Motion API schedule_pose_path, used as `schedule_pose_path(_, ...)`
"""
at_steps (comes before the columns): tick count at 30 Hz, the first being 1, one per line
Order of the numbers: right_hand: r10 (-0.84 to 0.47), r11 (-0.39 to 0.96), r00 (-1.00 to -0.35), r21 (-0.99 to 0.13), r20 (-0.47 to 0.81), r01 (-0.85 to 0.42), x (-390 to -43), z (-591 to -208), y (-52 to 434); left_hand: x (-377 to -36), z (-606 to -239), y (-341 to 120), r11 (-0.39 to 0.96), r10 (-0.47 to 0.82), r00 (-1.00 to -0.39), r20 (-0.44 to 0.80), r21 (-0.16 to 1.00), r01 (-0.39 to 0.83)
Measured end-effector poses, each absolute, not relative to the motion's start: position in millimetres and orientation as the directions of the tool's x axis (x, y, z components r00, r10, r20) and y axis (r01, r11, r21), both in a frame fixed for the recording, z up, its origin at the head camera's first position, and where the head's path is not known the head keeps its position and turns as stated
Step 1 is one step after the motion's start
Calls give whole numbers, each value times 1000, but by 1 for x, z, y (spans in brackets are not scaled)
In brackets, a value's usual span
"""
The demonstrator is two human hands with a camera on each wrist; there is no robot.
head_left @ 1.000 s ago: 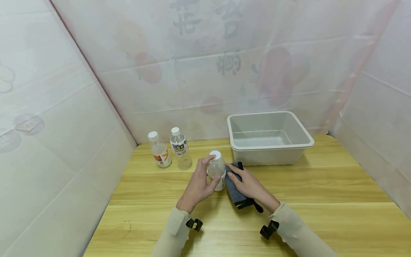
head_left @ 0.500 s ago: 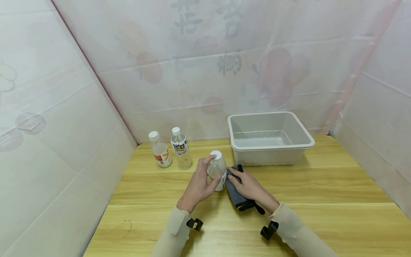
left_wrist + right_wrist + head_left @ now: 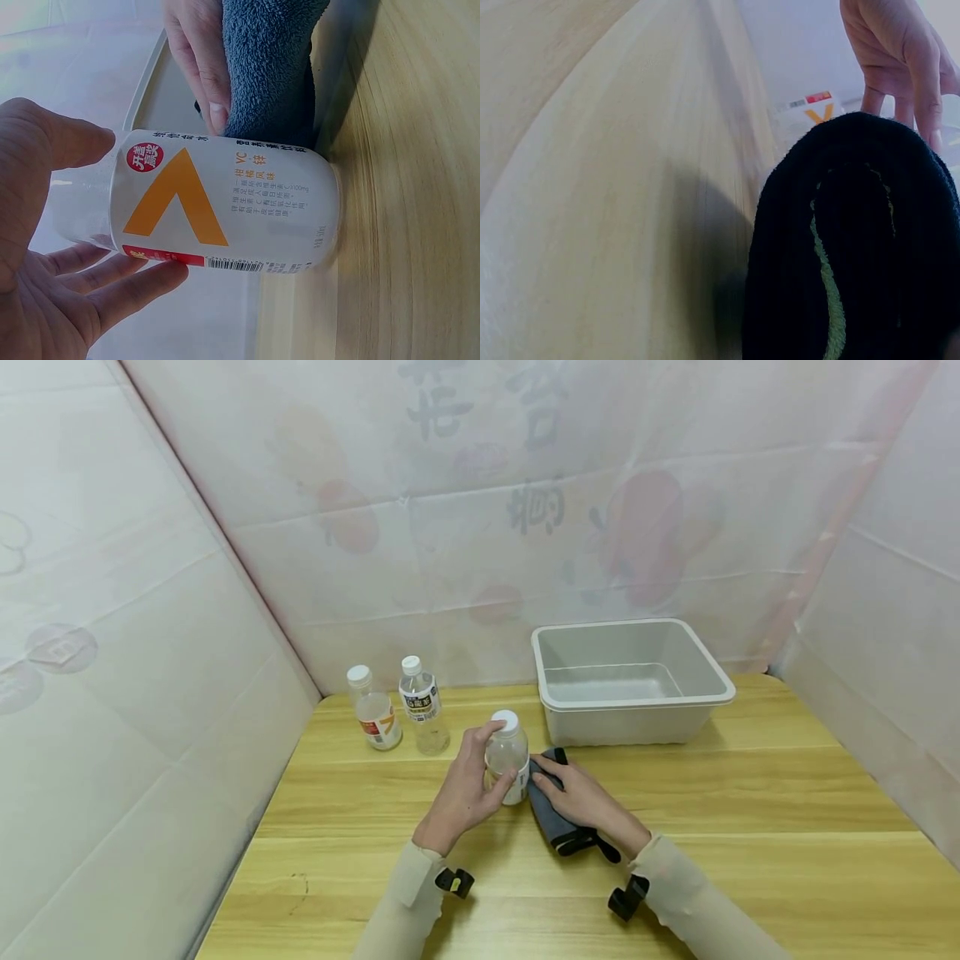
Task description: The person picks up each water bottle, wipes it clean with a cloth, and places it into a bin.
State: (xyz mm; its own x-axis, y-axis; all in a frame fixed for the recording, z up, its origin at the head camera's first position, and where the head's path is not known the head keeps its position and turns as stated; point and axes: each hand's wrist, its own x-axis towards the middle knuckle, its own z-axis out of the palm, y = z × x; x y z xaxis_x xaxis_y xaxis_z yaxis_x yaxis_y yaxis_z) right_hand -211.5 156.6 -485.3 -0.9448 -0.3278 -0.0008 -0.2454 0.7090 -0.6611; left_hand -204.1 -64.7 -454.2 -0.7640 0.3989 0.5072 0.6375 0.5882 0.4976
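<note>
Hand positions are plain in the head view: the left hand is wrapped around a small bottle standing upright on the bench, thumb on one side and fingers on the other, as is confirmed by the left wrist view. The right hand is closed on a folded grey cloth, which is pressed against the side of the bottle facing that hand. The bottle is thus held between the two hands, its white cap clear above the fingers. A grey tub is set just beyond the right hand, and two more bottles are stood beyond the left hand, apart from it. If the cloth is pushed harder than the left hand resists, the light bottle could be tipped or slid toward the left. A loosened grip could also let the bottle turn with the cloth, so that nothing is wiped. The label could be scuffed or peeled by rough rubbing.
</note>
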Motion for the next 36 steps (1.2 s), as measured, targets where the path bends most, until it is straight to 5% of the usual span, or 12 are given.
schedule_pose_path(36, -302, 692, -947, -658, 109, -297, -206, -461, 167, -203, -457, -63, 568, 368, -748, 553, 503, 651)
